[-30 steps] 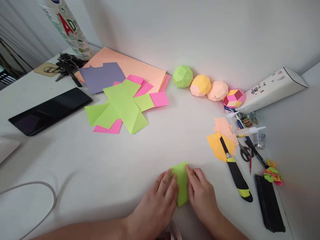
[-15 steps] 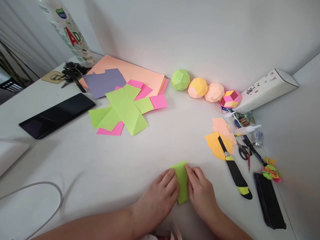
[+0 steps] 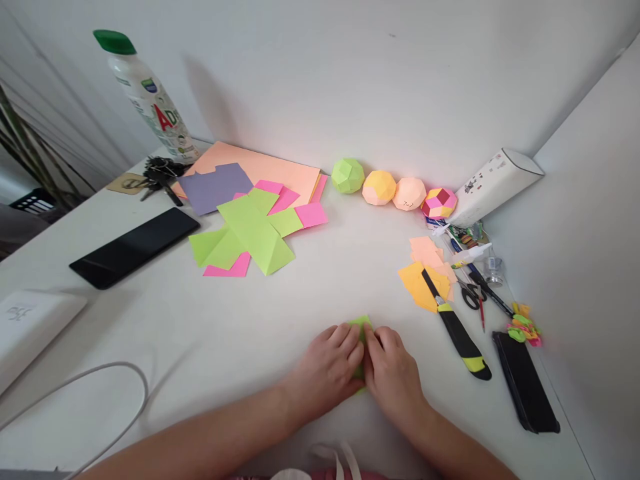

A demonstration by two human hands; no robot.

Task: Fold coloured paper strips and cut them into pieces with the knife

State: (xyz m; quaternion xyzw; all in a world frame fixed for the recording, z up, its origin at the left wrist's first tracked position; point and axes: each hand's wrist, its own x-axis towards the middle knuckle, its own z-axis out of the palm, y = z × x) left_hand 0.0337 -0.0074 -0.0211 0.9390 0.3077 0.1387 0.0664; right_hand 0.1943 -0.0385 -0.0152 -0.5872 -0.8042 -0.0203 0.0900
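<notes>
A small folded piece of green paper [image 3: 362, 322] lies on the white table, low and right of the middle. Its top edge and a sliver at the bottom show; the rest is under my hands. My left hand [image 3: 327, 363] presses on its left side with bent fingers held together. From the right, my right hand [image 3: 393, 367] grips the paper's edge, thumb and fingertips close to the left hand's fingers. Exactly how the fold lies between them is hidden.
Green and pink papers [image 3: 250, 227] lie beyond to the left, near a black phone [image 3: 135, 247]. A knife [image 3: 457, 333] rests on orange slips at right, beside scissors [image 3: 470, 297] and a black case [image 3: 527, 383]. Several paper balls [image 3: 348, 175] line the wall.
My hands have come closer together and cover most of the green paper, which showed far more before. The camera has tilted up, so the bottle's green cap now shows.
</notes>
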